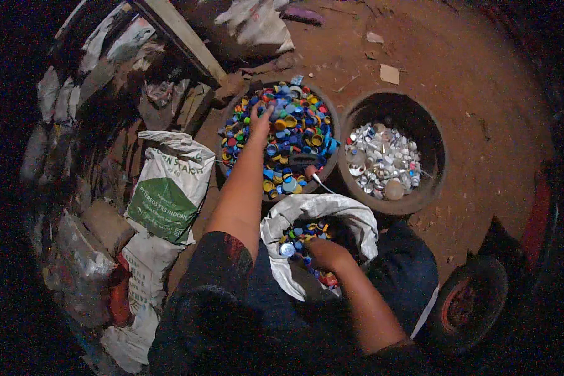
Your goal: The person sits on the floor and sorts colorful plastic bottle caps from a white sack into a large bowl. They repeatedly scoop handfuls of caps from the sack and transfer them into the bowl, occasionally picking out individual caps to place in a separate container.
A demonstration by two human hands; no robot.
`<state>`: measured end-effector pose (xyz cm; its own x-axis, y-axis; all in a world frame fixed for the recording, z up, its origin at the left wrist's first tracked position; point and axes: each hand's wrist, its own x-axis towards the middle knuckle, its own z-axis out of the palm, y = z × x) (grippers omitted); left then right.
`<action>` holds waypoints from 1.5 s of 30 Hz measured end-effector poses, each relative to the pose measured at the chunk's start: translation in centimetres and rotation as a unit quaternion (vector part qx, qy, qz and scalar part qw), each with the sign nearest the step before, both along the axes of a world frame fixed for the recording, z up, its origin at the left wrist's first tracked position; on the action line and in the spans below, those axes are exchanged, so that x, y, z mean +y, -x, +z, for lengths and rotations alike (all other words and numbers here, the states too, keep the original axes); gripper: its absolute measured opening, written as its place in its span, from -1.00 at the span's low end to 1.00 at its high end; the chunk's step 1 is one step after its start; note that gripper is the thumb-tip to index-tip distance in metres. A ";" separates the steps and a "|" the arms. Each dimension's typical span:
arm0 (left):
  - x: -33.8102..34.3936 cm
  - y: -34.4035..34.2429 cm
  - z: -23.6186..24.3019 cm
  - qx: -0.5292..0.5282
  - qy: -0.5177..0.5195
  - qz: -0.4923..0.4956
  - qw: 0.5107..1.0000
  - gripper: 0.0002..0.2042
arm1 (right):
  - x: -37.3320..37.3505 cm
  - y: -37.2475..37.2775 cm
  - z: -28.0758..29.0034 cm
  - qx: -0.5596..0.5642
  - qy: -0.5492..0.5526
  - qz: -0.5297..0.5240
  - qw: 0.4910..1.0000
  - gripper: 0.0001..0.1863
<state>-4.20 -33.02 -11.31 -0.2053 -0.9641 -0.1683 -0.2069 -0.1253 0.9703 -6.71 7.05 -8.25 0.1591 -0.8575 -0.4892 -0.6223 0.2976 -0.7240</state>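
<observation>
My left hand [261, 120] reaches out over a round tub [333, 108] heaped with colourful plastic bottle caps [287, 119]. Its fingers are apart, and a bluish blur shows just beside the fingertips. Between my legs stands a white woven sack [281, 220] with its rim rolled open. More mixed caps [304, 233] lie inside it, blue, yellow and red ones among them. Down in that sack is my right hand [330, 255], touching the caps; its fingertips are hidden, so I cannot see whether it grips any.
A second round tub [442, 150] on the right holds white and clear caps [385, 156]. A white cable [323, 183] hangs by the first tub. Printed sacks [169, 188] line the left side, below a wooden beam [185, 41]. At lower right stands a wheel [470, 304].
</observation>
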 end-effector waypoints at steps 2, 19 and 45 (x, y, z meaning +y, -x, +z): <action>-0.4 0.7 -1.0 0.032 0.027 0.002 0.999 -0.55 | -0.3 0.0 0.5 0.000 -0.018 -0.001 1.000 -0.58; 11.4 -5.0 7.4 -0.002 -0.111 -0.109 0.988 -0.40 | -2.7 2.6 0.8 -0.050 0.113 -0.009 0.992 -0.47; 29.1 -7.3 12.8 -0.013 0.374 -0.317 0.872 -0.74 | 0.7 7.4 7.7 -0.291 0.075 -0.215 0.929 -0.28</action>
